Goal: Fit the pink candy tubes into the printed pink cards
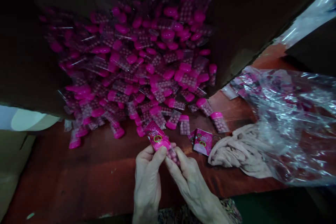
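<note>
My left hand (149, 171) pinches a pink printed label sleeve (156, 135) with a yellow-green ring motif. The sleeve sits over one end of a small clear candy container (173, 156) full of pink balls. My right hand (187, 173) grips the container's lower end between thumb and fingers. Both hands meet over the front of the red-brown table (86, 178). Just beyond them lies a big heap of similar clear containers with bright pink caps (168, 73). To the right of my hands rests a flat stack of pink printed labels (203, 142).
A dark cardboard box (244, 17) surrounds the heap on its sides and back. A crumpled pale cloth (238, 150) lies at right, partly beneath a large clear plastic bag (301, 122) with pink printed pieces inside. Cardboard (13, 168) stands at the left edge.
</note>
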{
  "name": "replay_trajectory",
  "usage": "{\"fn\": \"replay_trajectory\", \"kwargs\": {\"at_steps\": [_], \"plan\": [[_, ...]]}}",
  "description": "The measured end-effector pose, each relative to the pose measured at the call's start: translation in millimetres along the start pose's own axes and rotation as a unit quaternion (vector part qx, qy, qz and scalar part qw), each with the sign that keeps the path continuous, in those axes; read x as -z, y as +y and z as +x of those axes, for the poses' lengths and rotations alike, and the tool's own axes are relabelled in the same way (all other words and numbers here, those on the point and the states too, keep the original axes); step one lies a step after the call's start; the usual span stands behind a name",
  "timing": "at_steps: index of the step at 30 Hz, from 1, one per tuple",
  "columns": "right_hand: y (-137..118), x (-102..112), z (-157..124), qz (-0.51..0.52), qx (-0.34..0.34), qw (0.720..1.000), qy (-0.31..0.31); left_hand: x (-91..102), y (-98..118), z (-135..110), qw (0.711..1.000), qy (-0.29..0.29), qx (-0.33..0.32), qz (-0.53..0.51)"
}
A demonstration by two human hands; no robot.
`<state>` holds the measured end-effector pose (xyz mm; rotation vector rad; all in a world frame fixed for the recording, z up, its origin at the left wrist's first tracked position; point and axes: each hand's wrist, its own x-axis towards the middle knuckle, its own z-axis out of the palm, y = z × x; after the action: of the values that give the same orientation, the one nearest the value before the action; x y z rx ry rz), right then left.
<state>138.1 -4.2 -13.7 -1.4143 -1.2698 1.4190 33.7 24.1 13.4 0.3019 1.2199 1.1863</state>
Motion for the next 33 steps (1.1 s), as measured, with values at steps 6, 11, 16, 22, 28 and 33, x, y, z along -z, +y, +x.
{"fn": "replay_trajectory", "kwargs": {"at_steps": [6,11,16,22,28,33], "plan": [[-4.2,0.1,13.0,0.169,-0.061,0.973,-0.142,8.2,5.0,4.0,0.999,-0.040,-0.014,-0.021],[-0.6,-12.5,14.5,0.275,-0.085,0.941,-0.181,6.3,3.3,1.2,0.999,0.011,-0.042,0.024],[7.4,-15.9,1.6,-0.029,-0.026,0.999,0.003,2.6,-3.8,-1.6,0.998,0.007,-0.024,0.051],[1.0,-14.9,13.2,0.088,0.006,0.995,-0.055,1.8,-6.1,-0.8,1.000,-0.017,-0.012,-0.001],[1.3,-25.2,12.3,0.109,-0.002,0.993,-0.038,0.1,-19.3,-5.8,0.997,0.059,-0.038,-0.045],[-6.3,-19.2,13.1,0.038,0.014,0.999,-0.024,3.7,-14.0,-6.1,0.999,0.021,-0.024,-0.029]]}}
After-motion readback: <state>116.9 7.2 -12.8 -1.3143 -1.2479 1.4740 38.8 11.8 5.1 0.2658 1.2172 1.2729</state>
